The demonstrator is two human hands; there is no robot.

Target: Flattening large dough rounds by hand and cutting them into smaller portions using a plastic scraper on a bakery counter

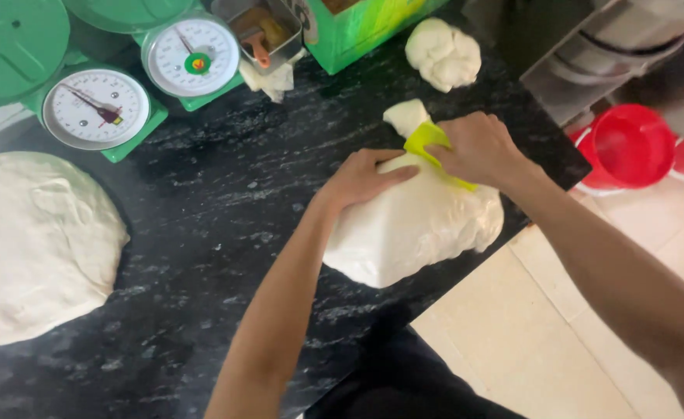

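Left hand (361, 180) flat, open on dough block (412, 225); right hand (478, 147) closed on yellow-green scraper (427, 140) cutting its top, black tabletop (218, 202).

Dough (412, 229): large pale slab, smooth, lying at the counter's near edge. Scraper (429, 147): yellow-green plastic, pressed into the dough's far end. Small cut piece (405, 116) lies just beyond the scraper.

On the black marbled counter (226, 209) a large flattened mass of dough (36, 244) lies at the left, two green dial scales (98, 109) (192, 58) stand behind it, and a knotted dough lump (443, 53) sits beside a green box (365, 27). Red buckets (629, 146) stand on the tiled floor (544, 341).
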